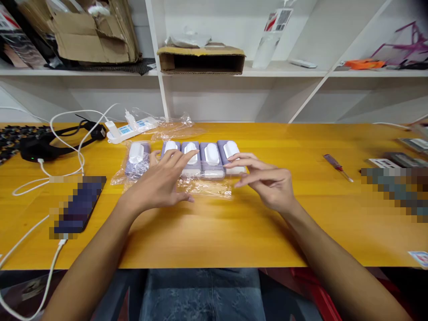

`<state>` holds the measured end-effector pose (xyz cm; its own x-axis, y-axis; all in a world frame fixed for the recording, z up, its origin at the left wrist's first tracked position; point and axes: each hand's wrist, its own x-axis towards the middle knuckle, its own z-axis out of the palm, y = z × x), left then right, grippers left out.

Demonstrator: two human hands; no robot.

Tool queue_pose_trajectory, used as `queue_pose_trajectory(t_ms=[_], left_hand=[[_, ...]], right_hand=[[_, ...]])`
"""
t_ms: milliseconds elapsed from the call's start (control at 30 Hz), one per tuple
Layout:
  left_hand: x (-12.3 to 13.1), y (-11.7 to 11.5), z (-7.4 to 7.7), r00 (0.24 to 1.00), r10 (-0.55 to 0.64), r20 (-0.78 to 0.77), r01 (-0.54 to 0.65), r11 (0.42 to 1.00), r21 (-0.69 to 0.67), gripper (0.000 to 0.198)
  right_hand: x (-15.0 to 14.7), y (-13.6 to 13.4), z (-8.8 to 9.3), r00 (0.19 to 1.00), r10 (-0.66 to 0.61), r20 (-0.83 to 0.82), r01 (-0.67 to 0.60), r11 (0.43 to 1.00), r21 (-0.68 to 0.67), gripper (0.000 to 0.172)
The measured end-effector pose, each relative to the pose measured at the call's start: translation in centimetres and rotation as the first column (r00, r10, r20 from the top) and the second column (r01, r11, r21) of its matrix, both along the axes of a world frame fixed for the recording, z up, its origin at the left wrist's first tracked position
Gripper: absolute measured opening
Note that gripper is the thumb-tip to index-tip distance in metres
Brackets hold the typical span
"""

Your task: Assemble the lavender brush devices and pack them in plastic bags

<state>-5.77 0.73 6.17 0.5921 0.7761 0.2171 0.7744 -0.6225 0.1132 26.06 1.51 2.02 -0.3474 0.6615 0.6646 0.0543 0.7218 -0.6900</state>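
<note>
Several purple box-shaped items with white oval caps stand in a row on the wooden table (214,240), among them a middle one (211,154) and the rightmost one (231,148). The leftmost one (136,154) sits apart, wrapped in clear plastic. My left hand (160,178) hovers palm down over the left part of the row, fingers spread, hiding some of the items. At the row's right end is my right hand (267,178), its fingers apart; the fingertips are at the rightmost item, and whether they touch it I cannot tell. Clear plastic film (207,187) lies in front of the row.
Left of the hands lie a phone (78,207) on a white cable, a black headset (43,147) and a white power strip (133,129). A screwdriver (337,168) is to the right. Behind, a white shelf (214,96) holds a flat cardboard box (200,60) and a bottle (270,40).
</note>
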Motion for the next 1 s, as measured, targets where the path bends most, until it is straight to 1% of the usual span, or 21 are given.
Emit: queue_pose_trajectory(t_ms=[67, 100, 133, 167, 200, 233, 267, 300, 367, 433, 533, 600, 633, 700, 733, 800, 833, 900, 933, 967, 1000], left_hand=[[-0.1, 0.1, 0.0, 1.0, 0.01, -0.013, -0.01, 1.0, 0.008, 0.112], [-0.1, 0.1, 0.0, 1.0, 0.013, -0.018, -0.013, 1.0, 0.012, 0.112], [-0.1, 0.1, 0.0, 1.0, 0.013, -0.021, -0.013, 1.0, 0.018, 0.111], [-0.1, 0.0, 0.0, 1.0, 0.011, -0.024, -0.011, 1.0, 0.024, 0.11], [-0.1, 0.0, 0.0, 1.0, 0.011, -0.025, -0.011, 0.999, 0.031, 0.11], [0.0, -0.1, 0.0, 1.0, 0.013, -0.027, -0.012, 0.999, 0.038, 0.11], [0.0, -0.1, 0.0, 0.999, 0.016, -0.029, -0.014, 0.999, 0.045, 0.11], [0.0, -0.1, -0.1, 0.999, 0.018, -0.033, -0.016, 0.999, 0.051, 0.11], [0.0, -0.1, -0.2, 0.999, 0.017, -0.041, -0.015, 0.998, 0.063, 0.11], [0.0, -0.1, -0.3, 0.999, 0.014, -0.049, -0.011, 0.997, 0.072, 0.109], [0.0, -0.1, -0.3, 0.998, 0.023, -0.059, -0.019, 0.997, 0.071, 0.109], [0.1, -0.2, -0.3, 0.998, 0.026, -0.06, -0.022, 0.998, 0.057, 0.109], [0.2, -0.2, -0.2, 0.998, 0.026, -0.06, -0.023, 0.999, 0.045, 0.109], [0.5, -0.4, -0.2, 0.998, 0.027, -0.063, -0.026, 1.0, 0.017, 0.108], [0.6, -0.5, -0.1, 0.997, 0.026, -0.069, -0.025, 1.0, 0.005, 0.107], [0.9, -0.7, -0.1, 0.996, 0.02, -0.085, -0.02, 1.0, -0.004, 0.105], [1.0, -0.8, 0.0, 0.996, 0.015, -0.093, -0.015, 1.0, -0.003, 0.104], [1.0, -0.9, 0.0, 0.995, 0.007, -0.099, -0.007, 1.0, 0.007, 0.104], [1.0, -0.9, 0.0, 0.995, 0.008, -0.097, -0.006, 1.0, 0.013, 0.104], [0.9, -0.8, 0.1, 0.995, 0.012, -0.094, -0.01, 1.0, 0.018, 0.104], [0.8, -0.8, 0.1, 0.996, 0.018, -0.091, -0.016, 1.0, 0.023, 0.104]], right_hand=[[0.6, 1.1, -0.8, 0.991, -0.133, -0.024, 0.13, 0.988, -0.077, 0.027], [0.8, 1.7, -1.4, 0.975, -0.224, -0.002, 0.223, 0.971, -0.083, 0.026], [1.0, 2.5, -2.2, 0.945, -0.32, 0.062, 0.323, 0.945, -0.056, 0.03], [1.1, 3.3, -3.0, 0.901, -0.406, 0.15, 0.413, 0.911, -0.013, 0.04], [1.1, 4.1, -3.8, 0.863, -0.448, 0.236, 0.458, 0.889, 0.013, 0.053], [1.1, 4.8, -4.6, 0.833, -0.456, 0.313, 0.474, 0.88, 0.02, 0.064], [1.0, 5.4, -5.2, 0.807, -0.46, 0.37, 0.487, 0.873, 0.023, 0.069], [0.8, 6.0, -5.7, 0.787, -0.459, 0.413, 0.495, 0.869, 0.023, 0.07], [0.5, 6.8, -6.2, 0.759, -0.476, 0.444, 0.52, 0.854, 0.027, 0.065], [0.3, 7.1, -6.2, 0.739, -0.504, 0.446, 0.547, 0.836, 0.037, 0.058], [0.6, 7.0, -5.4, 0.715, -0.526, 0.46, 0.571, 0.819, 0.049, 0.047], [1.1, 6.6, -4.9, 0.691, -0.526, 0.496, 0.585, 0.81, 0.044, 0.047], [1.4, 6.3, -4.6, 0.673, -0.523, 0.524, 0.595, 0.803, 0.036, 0.049], [2.0, 5.7, -4.0, 0.628, -0.501, 0.596, 0.619, 0.785, 0.008, 0.062], [2.3, 5.4, -3.7, 0.6, -0.485, 0.636, 0.635, 0.773, -0.01, 0.073], [2.7, 4.9, -3.1, 0.517, -0.45, 0.728, 0.682, 0.731, -0.033, 0.095], [2.8, 4.7, -2.8, 0.466, -0.43, 0.773, 0.709, 0.705, -0.035, 0.103], [3.1, 4.6, -2.3, 0.381, -0.394, 0.836, 0.754, 0.656, -0.034, 0.11], [3.2, 4.6, -2.1, 0.362, -0.384, 0.849, 0.769, 0.638, -0.04, 0.113], [3.4, 4.6, -2.0, 0.365, -0.382, 0.849, 0.779, 0.625, -0.054, 0.114], [3.6, 4.7, -1.9, 0.385, -0.387, 0.838, 0.785, 0.614, -0.077, 0.115]])
